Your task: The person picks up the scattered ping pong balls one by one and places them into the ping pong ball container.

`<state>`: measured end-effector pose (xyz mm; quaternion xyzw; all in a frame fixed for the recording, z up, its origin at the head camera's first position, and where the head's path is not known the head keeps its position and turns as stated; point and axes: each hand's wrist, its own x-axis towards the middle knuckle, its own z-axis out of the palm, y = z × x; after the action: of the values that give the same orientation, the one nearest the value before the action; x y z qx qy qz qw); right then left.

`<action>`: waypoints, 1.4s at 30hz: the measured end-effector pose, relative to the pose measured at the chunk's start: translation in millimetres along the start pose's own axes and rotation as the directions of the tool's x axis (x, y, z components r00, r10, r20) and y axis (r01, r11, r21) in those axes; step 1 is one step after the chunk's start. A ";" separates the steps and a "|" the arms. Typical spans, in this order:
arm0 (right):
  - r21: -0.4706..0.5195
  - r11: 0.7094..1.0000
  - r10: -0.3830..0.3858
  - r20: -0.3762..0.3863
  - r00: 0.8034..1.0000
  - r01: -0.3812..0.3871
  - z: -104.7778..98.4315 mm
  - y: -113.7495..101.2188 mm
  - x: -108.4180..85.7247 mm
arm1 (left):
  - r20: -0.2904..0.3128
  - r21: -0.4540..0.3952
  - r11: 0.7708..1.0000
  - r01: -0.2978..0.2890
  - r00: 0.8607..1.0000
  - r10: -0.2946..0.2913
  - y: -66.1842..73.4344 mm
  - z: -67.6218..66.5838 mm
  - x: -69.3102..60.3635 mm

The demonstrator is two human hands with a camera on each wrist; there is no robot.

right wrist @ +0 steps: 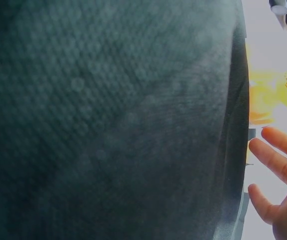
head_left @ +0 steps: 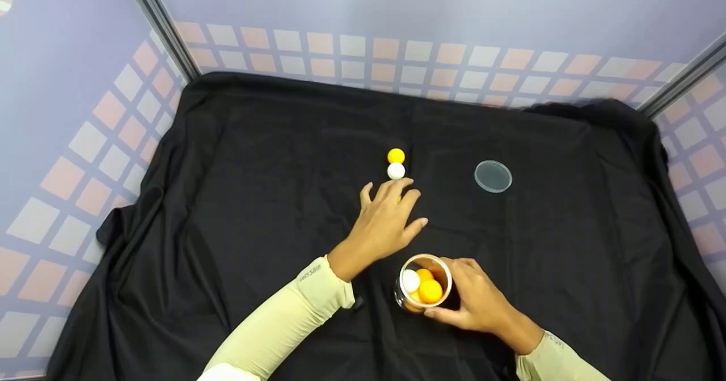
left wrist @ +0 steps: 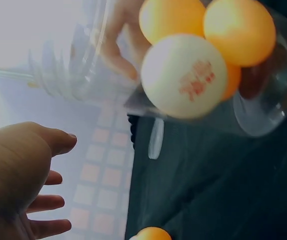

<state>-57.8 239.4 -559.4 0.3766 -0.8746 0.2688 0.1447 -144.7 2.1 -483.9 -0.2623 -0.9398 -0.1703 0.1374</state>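
Note:
Spread fingers of my left hand [head_left: 383, 222] reach over a ball mostly hidden beneath them, a sliver of orange showing; contact cannot be told. A white ball [head_left: 396, 170] and an orange ball [head_left: 396, 156] sit in line beyond the fingertips. My right hand [head_left: 482, 301] grips a clear open jar [head_left: 400, 300] from its right side, with several orange and white balls inside. In the left wrist view, the left hand [left wrist: 21, 180] is apart from the jar [left wrist: 266, 117], and an orange ball [left wrist: 154, 234] shows below.
A clear round lid [head_left: 493, 176] lies on the black cloth [head_left: 283, 199], right of the balls. Patterned panels [head_left: 340, 7] stand behind and beside the cloth. Dark fabric [right wrist: 108, 125] fills most of the right wrist view, with a hand at its right edge.

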 end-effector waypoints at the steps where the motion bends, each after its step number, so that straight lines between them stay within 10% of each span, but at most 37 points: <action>1: -0.002 1.000 -0.002 -0.001 1.000 0.002 -0.1 -0.1 0.0 | 0.000 0.004 1.000 0.006 1.000 -0.006 -1.7 2.4 0.4; 42: -0.010 1.000 -0.017 -0.016 1.000 0.017 0.5 0.5 -0.4 | 0.126 0.049 0.975 0.219 0.967 -0.223 -53.1 58.6 13.0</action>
<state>-57.9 239.6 -560.1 0.3810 -0.8716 0.2662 0.1558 -194.0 -11.9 -545.6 -0.1641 -0.9730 -0.1505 0.0605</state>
